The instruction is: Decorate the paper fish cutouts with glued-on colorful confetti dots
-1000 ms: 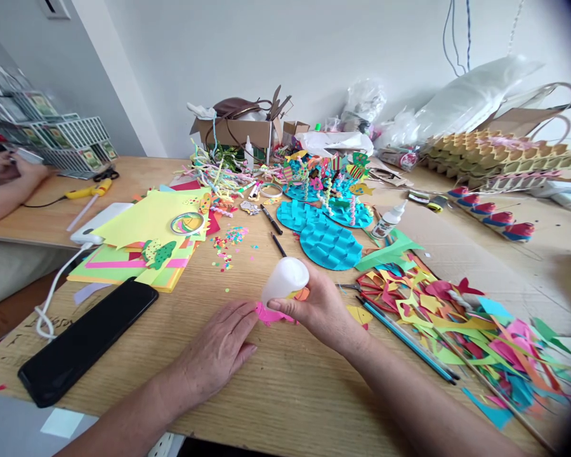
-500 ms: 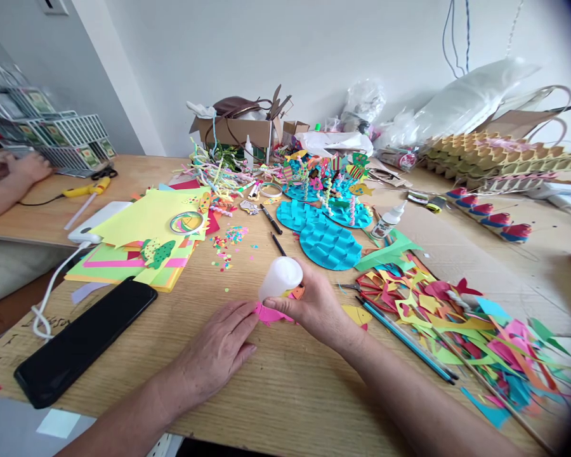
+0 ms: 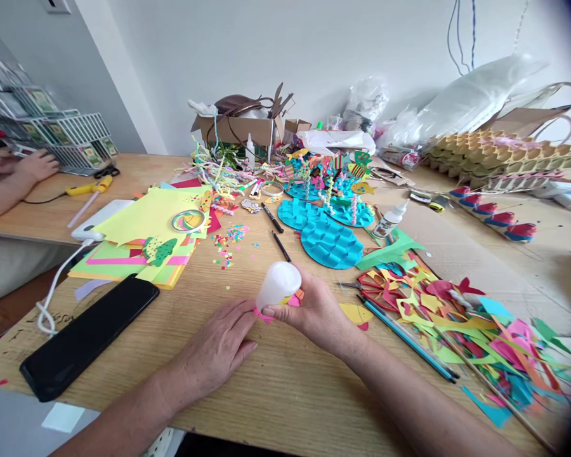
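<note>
My right hand [image 3: 316, 314] is wrapped round a white glue bottle [image 3: 280, 282], which is tipped over with its base up towards me; its nozzle is hidden. Under the bottle lies a pink paper cutout [image 3: 265, 317], mostly covered by the bottle and my fingers. My left hand [image 3: 217, 346] rests flat on the table, fingers stretched out, fingertips at the cutout's left edge. To the right of my right hand is a yellow paper fish [image 3: 356, 313]. A black pencil [image 3: 281, 246] lies just beyond the bottle.
Left are coloured paper sheets [image 3: 137, 216] and a black phone-like slab [image 3: 90, 336]. Blue textured discs [image 3: 330, 244] and a second glue bottle [image 3: 390, 219] stand ahead. Right are red-handled scissors [image 3: 368, 289], blue pencils [image 3: 409, 339] and paper scraps [image 3: 485, 324]. A co-worker's hands [image 3: 35, 166] are far left.
The glue bottle in my right hand has shifted slightly left and down, covering more of the pink cutout. My left hand has hardly moved. The camera view has shifted a little.
</note>
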A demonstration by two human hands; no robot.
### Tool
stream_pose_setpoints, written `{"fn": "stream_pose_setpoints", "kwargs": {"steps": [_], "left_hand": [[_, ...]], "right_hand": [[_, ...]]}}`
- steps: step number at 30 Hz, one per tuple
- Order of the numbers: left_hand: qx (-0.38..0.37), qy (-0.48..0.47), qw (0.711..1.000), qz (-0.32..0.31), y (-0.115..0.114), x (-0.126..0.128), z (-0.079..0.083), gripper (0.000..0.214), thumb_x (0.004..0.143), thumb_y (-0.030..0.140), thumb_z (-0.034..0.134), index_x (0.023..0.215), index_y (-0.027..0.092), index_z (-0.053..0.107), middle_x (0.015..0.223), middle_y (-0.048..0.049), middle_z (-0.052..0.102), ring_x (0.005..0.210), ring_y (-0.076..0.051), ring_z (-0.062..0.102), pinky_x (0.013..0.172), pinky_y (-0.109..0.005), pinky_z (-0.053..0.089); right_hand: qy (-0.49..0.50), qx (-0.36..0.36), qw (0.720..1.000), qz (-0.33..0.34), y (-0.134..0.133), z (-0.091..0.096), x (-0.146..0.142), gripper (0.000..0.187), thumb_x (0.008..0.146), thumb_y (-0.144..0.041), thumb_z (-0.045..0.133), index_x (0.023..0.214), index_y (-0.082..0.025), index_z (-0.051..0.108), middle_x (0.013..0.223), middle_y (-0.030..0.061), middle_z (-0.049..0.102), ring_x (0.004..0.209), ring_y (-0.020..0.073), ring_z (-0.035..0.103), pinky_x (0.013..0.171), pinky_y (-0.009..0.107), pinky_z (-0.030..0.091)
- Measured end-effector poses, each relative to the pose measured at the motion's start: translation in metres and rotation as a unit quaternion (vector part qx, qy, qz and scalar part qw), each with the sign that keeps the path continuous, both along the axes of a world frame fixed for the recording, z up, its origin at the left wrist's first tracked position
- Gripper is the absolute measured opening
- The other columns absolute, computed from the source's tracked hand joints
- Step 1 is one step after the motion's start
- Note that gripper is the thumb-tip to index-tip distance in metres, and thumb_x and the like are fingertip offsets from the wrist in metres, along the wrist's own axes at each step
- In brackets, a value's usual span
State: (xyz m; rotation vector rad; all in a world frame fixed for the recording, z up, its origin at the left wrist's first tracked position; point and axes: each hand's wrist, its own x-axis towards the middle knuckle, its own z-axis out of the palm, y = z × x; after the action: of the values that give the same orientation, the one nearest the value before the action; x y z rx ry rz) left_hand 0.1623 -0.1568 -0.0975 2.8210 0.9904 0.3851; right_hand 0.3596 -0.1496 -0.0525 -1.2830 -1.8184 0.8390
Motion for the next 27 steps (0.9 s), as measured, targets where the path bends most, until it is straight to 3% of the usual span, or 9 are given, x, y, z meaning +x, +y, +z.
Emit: {"fn": "stream_pose_setpoints", "kwargs": {"steps": [13,18,27], "left_hand": [[-0.014,-0.003,1.000,-0.010,0.000,0.000,0.002,0.038,0.082,0.017,0.049,0.120,0.014,0.041,0.123,-0.0108,0.046,0.115,-0.022,0.041,0.097,-0.041,0.038],[-0.011,0.013,0.999,-0.030,0.000,0.001,0.002,0.044,0.083,0.013,0.046,0.125,0.023,0.038,0.128,-0.0078,0.039,0.118,-0.022,0.036,0.099,-0.041,0.035],[0.005,0.063,0.998,-0.024,0.001,0.004,0.004,0.050,0.083,0.024,0.050,0.129,0.030,0.034,0.129,-0.0083,0.037,0.116,-0.027,0.036,0.095,-0.047,0.036]], "right_hand": [[-0.011,0.025,1.000,-0.016,0.000,0.008,0.008,0.033,0.066,-0.042,0.067,0.079,-0.016,0.053,0.076,0.0023,0.058,0.070,0.0169,0.053,0.060,0.026,0.040],[-0.026,0.026,0.999,-0.017,0.001,0.009,0.014,0.033,0.066,-0.043,0.066,0.079,-0.016,0.053,0.074,0.0016,0.056,0.066,0.0162,0.052,0.057,0.026,0.039],[-0.050,0.022,0.998,-0.027,0.001,0.010,0.019,0.034,0.066,-0.044,0.066,0.080,-0.016,0.054,0.075,0.0020,0.057,0.069,0.0182,0.054,0.061,0.028,0.040]]}}
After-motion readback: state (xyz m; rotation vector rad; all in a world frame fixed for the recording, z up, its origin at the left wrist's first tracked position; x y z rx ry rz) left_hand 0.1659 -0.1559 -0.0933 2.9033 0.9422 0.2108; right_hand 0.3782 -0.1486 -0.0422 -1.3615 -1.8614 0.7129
